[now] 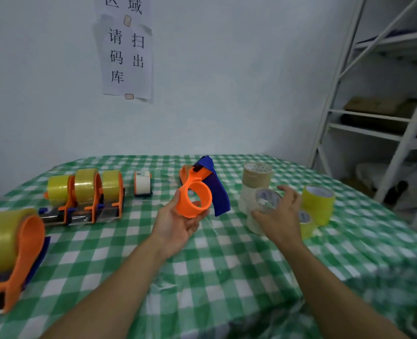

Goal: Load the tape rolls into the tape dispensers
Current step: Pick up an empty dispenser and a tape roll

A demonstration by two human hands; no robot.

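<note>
- Tablecloth [227,265] in green and white checks covers the whole table in front of me; everything below rests on it or is held over it.
- White metal shelf rack [398,133] stands to the right, beyond the table, with dark bundles on its shelves.
- Paper sign [126,57] with black characters is taped to the pale wall straight ahead.
- One loaded dispenser [14,253], orange with a fat yellow roll in it, lies at the near left edge.
- Row of three loaded dispensers [85,194] stands side by side at the back left, each orange frame carrying a yellow roll. That makes four filled.
- My left hand [175,223] is palm up at the centre, its fingers curled under the round hub of one empty dispenser [206,194], orange with a blue handle. Nothing sits on its hub.
- My right hand [281,216] has thumb and fingers wrapped round one clear tape roll [266,199], tilted just right of the empty dispenser and not touching it.
- Behind that hand is a stack: one brown roll [256,178] on top of pale rolls [245,201], which my hand partly hides, so I cannot count them.
- Yellow rolls [319,199] are stacked further right, with a smaller yellow roll [306,225] in front.
- One small white dispenser [142,183] stands between the row and the centre.
</note>
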